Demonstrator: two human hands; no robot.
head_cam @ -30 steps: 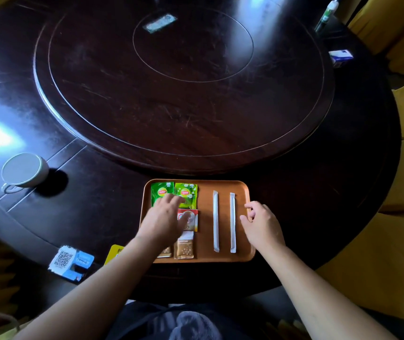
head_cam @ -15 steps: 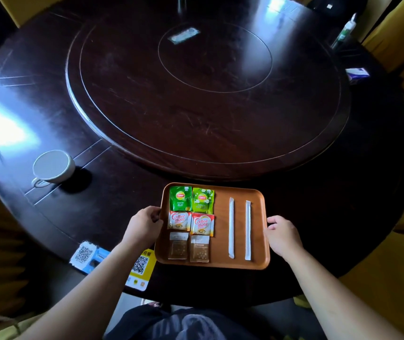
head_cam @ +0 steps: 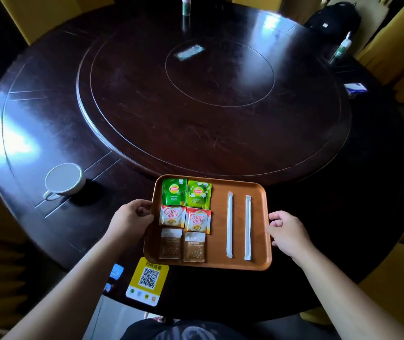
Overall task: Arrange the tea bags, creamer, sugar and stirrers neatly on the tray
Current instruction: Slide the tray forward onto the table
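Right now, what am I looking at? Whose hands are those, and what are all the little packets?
A person wears a camera on their head, so you see what they see, looking down. The left hand and the right hand each grip one side of a brown tray, which sits on a big dark round table. On the tray lie two green tea bags, then two red and white creamer packets, then two brown sugar packets, in neat rows. Beside them lie two long white stirrers, side by side. A white cup stands to the left of the tray, and a yellow card lies near the table's edge.
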